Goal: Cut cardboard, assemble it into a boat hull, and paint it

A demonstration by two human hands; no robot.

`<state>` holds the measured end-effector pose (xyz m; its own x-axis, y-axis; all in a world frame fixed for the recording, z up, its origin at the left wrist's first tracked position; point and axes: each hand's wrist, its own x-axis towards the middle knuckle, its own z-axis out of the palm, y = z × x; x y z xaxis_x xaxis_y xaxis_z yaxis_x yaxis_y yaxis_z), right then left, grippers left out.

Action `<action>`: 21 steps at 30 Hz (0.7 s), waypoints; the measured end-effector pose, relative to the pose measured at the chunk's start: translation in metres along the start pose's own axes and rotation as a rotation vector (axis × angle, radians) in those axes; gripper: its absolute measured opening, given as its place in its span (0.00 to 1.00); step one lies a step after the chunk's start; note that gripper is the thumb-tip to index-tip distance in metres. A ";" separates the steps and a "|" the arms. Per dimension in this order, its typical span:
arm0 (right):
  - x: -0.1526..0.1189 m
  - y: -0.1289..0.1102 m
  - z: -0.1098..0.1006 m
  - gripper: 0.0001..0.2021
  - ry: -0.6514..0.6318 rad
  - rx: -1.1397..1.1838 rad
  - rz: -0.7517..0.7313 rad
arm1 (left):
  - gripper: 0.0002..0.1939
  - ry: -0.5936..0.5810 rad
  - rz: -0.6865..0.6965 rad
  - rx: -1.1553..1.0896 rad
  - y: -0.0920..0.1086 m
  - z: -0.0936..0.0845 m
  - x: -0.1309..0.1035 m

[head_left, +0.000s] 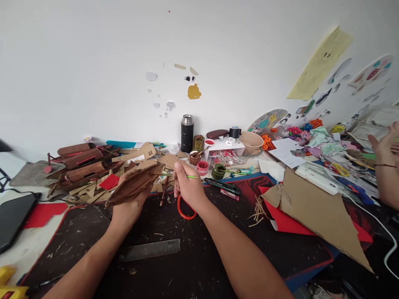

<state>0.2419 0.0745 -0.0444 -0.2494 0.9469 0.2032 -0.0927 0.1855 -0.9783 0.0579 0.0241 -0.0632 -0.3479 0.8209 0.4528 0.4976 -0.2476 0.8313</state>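
My left hand grips a brown-painted cardboard boat hull from below, tilted up above the mat. In my right hand is a thin paintbrush with a green handle, pinched between thumb and fingers. Its tip reaches toward the hull's right end; whether they touch I cannot tell. An orange-red loop shows just under my right hand. Beyond it stand open jars of brown paint, red paint and green paint. Similar brown boat models lie at the left among cardboard scraps.
A clear ruler lies on the dark mat. A black utility knife rests behind, near a black thermos. Large cardboard covers red sheets at right. Another person's hand shows at the far right.
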 end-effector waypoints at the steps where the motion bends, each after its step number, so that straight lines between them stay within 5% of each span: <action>1: 0.000 0.000 0.000 0.30 -0.004 0.010 0.008 | 0.22 0.004 0.005 -0.003 0.000 0.000 0.000; 9: 0.004 -0.001 -0.009 0.30 0.101 -0.103 -0.083 | 0.24 0.016 0.007 0.013 -0.002 0.001 -0.001; 16: 0.000 -0.001 0.001 0.30 -0.024 0.058 -0.001 | 0.24 0.022 -0.005 -0.005 -0.004 0.001 0.000; 21: 0.004 -0.003 -0.005 0.29 0.063 -0.009 -0.029 | 0.24 0.024 0.030 0.016 -0.002 0.001 -0.001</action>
<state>0.2465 0.0791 -0.0411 -0.1857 0.9556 0.2290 -0.0899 0.2155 -0.9723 0.0580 0.0239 -0.0659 -0.3519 0.8006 0.4850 0.5207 -0.2631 0.8122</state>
